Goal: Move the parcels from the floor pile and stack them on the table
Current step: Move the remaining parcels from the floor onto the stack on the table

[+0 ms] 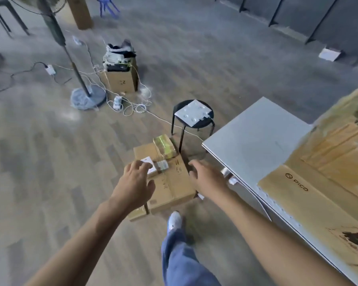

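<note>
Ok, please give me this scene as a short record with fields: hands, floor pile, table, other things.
left hand: open, over the small white parcel, holds nothing
right hand: open, near the right edge of the large box, holds nothing
floor pile: large box bearing the small white parcel and a yellow-taped parcel
table: white; cardboard boxes on its right part
other: black stool beyond the pile

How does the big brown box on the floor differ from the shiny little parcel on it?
The big brown box is wide, plain cardboard; the shiny little parcel is far smaller, wrapped in yellowish-green tape. The box lies underneath, the parcel on its far corner. Neither is held.
</note>
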A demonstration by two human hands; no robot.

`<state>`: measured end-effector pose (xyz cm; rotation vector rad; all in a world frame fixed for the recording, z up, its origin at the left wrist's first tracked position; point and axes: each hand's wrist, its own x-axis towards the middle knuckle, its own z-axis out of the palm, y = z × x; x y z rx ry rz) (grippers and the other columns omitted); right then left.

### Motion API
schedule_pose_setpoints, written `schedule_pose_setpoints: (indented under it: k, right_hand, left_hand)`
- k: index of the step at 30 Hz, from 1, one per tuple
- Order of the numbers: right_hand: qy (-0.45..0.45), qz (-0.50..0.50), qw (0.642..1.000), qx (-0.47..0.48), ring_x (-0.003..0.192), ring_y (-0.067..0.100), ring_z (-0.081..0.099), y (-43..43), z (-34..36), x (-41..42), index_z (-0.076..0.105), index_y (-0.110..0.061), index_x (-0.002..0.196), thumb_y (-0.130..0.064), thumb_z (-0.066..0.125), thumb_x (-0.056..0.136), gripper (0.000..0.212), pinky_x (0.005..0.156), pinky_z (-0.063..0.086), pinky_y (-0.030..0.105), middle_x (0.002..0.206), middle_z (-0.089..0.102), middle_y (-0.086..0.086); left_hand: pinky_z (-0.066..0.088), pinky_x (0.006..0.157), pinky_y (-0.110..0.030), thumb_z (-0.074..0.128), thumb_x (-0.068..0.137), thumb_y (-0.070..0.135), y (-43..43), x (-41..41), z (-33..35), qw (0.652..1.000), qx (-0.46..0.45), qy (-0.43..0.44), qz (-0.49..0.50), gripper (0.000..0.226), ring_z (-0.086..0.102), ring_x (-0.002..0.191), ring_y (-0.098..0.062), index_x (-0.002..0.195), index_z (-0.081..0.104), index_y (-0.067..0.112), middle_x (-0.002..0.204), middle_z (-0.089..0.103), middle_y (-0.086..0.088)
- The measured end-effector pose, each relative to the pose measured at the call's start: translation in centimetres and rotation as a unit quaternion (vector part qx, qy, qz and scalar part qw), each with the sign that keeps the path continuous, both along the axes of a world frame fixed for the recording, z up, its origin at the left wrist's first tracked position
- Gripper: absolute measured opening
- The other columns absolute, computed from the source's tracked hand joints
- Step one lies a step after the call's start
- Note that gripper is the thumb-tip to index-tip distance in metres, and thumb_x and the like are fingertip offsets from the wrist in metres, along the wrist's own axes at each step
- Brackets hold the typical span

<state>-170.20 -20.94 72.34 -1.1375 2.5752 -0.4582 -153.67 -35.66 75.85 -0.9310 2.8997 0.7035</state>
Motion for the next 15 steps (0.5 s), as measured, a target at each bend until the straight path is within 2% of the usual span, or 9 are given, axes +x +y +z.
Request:
schedule_pose_setpoints:
  k: [4, 9, 13, 15]
  right_hand:
    - [-0.055, -0.009, 0.998, 0.013, 0.103, 0.026, 0.057, -7.5, -4.7, -3.7, 0.053, -0.020, 0.124, -0.024, 0.039, 0.097, 0.030, 0.079, 0.048, 0.035, 0.118, 0.056, 0.004]
    - [-0.102, 0.006, 0.993, 0.062, 0.112, 0.023, 0.053, -16.4, -10.7, -8.2, 0.050, -0.019, 0.130, -0.026, 0.036, 0.100, 0.034, 0.086, 0.046, 0.035, 0.130, 0.052, 0.004]
    - [-0.111, -0.017, 0.989, 0.098, 0.112, 0.024, 0.051, -23.1, -18.4, -11.8, 0.049, -0.021, 0.127, -0.032, 0.036, 0.099, 0.032, 0.077, 0.039, 0.033, 0.127, 0.053, 0.004]
    - [-0.111, -0.043, 0.987, 0.108, 0.111, 0.025, 0.050, -26.0, -23.8, -13.4, 0.049, -0.022, 0.122, -0.035, 0.039, 0.097, 0.030, 0.077, 0.039, 0.034, 0.124, 0.053, 0.005]
  left_hand:
    - [0.034, 0.106, -0.035, 0.054, 0.091, 0.021, -6.8, -3.9, -3.4, 0.999, 0.019, -0.034, 0.024, 0.046, 0.034, 0.131, -0.029, 0.135, 0.044, 0.016, 0.138, 0.042, -0.007]
    - [0.030, 0.106, -0.031, 0.051, 0.093, 0.021, -14.8, -10.3, -8.8, 0.994, 0.069, -0.080, 0.042, 0.045, 0.033, 0.132, -0.027, 0.136, 0.043, 0.018, 0.140, 0.040, -0.005]
    - [0.031, 0.102, -0.029, 0.049, 0.093, 0.019, -20.6, -15.7, -16.1, 0.989, 0.105, -0.095, 0.036, 0.042, 0.035, 0.129, -0.026, 0.135, 0.043, 0.017, 0.137, 0.041, -0.005]
    - [0.030, 0.103, -0.029, 0.048, 0.093, 0.019, -23.1, -18.1, -21.2, 0.987, 0.120, -0.103, 0.020, 0.043, 0.033, 0.130, -0.026, 0.136, 0.041, 0.018, 0.137, 0.040, -0.006]
